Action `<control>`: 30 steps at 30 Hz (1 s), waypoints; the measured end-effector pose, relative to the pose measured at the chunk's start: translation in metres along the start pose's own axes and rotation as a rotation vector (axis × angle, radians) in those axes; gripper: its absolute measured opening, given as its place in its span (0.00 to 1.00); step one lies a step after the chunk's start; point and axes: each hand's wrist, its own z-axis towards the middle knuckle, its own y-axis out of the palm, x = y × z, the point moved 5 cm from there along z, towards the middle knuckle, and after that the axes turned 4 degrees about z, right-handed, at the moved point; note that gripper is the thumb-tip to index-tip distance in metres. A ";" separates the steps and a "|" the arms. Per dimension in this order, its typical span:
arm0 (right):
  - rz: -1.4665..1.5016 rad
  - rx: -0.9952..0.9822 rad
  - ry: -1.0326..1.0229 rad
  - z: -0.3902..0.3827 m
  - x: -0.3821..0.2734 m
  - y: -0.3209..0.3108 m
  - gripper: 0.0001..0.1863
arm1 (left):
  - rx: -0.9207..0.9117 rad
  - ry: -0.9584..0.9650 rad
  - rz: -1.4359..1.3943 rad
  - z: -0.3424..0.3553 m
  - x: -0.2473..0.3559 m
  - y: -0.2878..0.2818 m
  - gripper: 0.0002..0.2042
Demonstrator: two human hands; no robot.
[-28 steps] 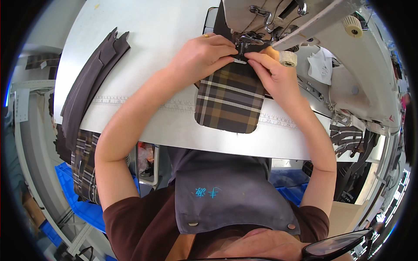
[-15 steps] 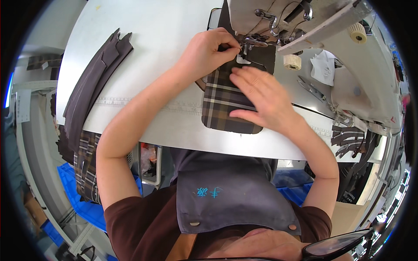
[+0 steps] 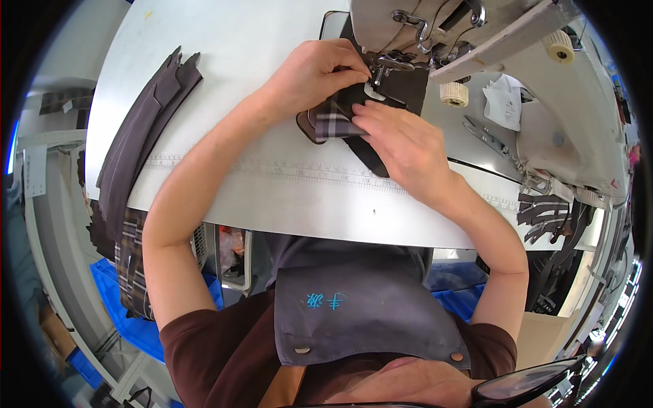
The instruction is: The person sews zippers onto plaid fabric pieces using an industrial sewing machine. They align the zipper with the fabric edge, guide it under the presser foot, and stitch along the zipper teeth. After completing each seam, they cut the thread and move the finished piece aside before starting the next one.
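Now we have the plaid piece (image 3: 333, 122) folded on the white table (image 3: 224, 81), its far end tucked under the presser foot (image 3: 382, 85) of the sewing machine (image 3: 476, 41). Our left hand (image 3: 313, 75) pinches its upper edge, fingers closed on the cloth beside the foot. Our right hand (image 3: 401, 146) lies flat on the piece, fingertips pressing, nothing gripped. Dark strips (image 3: 139, 136) lie well apart at the left.
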 end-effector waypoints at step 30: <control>0.024 -0.166 0.051 -0.014 0.005 -0.002 0.16 | 0.177 0.452 0.616 -0.027 0.016 0.018 0.14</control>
